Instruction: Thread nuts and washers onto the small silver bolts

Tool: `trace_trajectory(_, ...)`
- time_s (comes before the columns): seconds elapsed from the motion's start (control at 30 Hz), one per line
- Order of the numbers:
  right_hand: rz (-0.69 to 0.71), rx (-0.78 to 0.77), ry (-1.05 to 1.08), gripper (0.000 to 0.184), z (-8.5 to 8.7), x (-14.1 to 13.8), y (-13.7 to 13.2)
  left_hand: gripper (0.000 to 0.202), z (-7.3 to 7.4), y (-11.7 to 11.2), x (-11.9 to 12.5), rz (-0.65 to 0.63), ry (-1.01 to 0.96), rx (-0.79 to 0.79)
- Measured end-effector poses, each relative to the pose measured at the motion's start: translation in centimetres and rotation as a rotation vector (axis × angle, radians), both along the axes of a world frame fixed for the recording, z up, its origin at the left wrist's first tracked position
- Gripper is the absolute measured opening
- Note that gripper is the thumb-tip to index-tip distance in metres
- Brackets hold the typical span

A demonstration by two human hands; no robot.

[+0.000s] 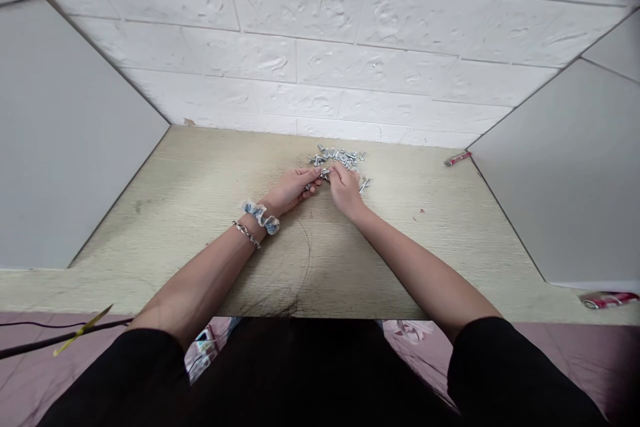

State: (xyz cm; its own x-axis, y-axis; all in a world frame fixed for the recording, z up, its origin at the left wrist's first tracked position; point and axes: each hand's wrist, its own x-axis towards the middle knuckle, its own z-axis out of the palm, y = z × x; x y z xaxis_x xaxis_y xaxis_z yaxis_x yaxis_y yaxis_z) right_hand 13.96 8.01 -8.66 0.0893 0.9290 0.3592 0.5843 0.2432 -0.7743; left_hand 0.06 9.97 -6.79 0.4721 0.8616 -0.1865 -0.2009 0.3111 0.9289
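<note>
My left hand pinches a small silver bolt between thumb and fingers. Another bit of metal shows by its curled lower fingers; its kind is too small to tell. From the other side, the fingertips of my right hand are closed on the bolt's right end, so that part is hidden. Just behind both hands lies a loose pile of silver bolts and nuts. A few more bolts lie right beside my right hand, partly covered by it.
The pale wooden tabletop ends at a white brick wall, with grey panels on the left and right. One red battery-like cylinder lies near the right panel, another at the front right edge.
</note>
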Motion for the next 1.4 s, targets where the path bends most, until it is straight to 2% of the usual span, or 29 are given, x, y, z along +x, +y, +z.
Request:
trace_trajectory(0.17,0.073,-0.026,-0.004,0.027,-0.1,0.11,-0.1,0.024,-0.3,0.17,-0.09,-0.009,-0.018,0.008)
trace_trajectory(0.4,0.05,-0.031,-0.025,0.037,-0.37,0.05,0.14,0.024,-0.43,0.3,-0.13,-0.02,-0.016,0.008)
trace_trajectory(0.6,0.046,0.0,-0.039,0.03,-0.05,-0.05,0.06,0.023,-0.56,0.35,-0.15,-0.017,-0.052,0.005)
trace_trajectory(0.87,0.138,0.005,0.116,0.011,0.29,-0.07,-0.08,0.025,-0.49,0.42,-0.13,-0.002,-0.046,0.007)
trace_trajectory(1.07,0.15,0.139,0.064,0.015,0.0,-0.07,-0.11,0.024,-0.37,0.32,-0.16,0.012,-0.04,-0.004)
trace_trajectory(1.27,0.081,0.153,0.042,0.012,-0.13,0.09,0.01,0.025,-0.25,0.27,-0.17,-0.002,-0.03,0.001)
trace_trajectory(1.4,0.003,0.138,-0.058,0.032,-0.29,0.11,0.06,0.025,-0.29,0.23,-0.09,0.006,-0.022,0.001)
